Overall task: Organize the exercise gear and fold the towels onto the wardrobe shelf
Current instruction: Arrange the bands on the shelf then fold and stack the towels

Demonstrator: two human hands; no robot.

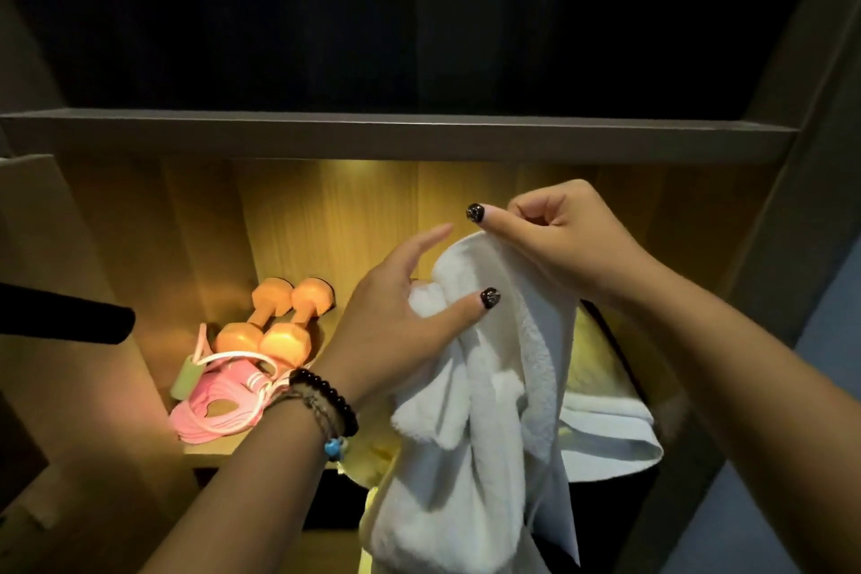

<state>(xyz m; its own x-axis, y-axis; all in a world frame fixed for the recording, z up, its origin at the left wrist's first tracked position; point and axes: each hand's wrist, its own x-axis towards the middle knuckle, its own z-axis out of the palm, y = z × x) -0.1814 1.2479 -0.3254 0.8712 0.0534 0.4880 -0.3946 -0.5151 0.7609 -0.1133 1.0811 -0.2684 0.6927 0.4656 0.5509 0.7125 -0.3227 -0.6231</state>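
A white towel [470,415] hangs bunched in front of the lit wardrobe shelf [209,447]. My right hand [559,238] pinches its top edge. Lower down, my left hand [400,326] grips a fold of the same towel between thumb and fingers. Two orange dumbbells [275,317] lie side by side at the back left of the shelf. In front of them sits a pink resistance band with a pale green handle [219,392]. Another white towel [605,429] lies on the shelf at the right, partly hidden by the held one.
A grey shelf board [396,135] runs across above the lit compartment, with a dark space over it. Wardrobe side panels stand at the left [70,275] and right [764,247]. A dark rod-like thing [70,317] juts in from the left edge.
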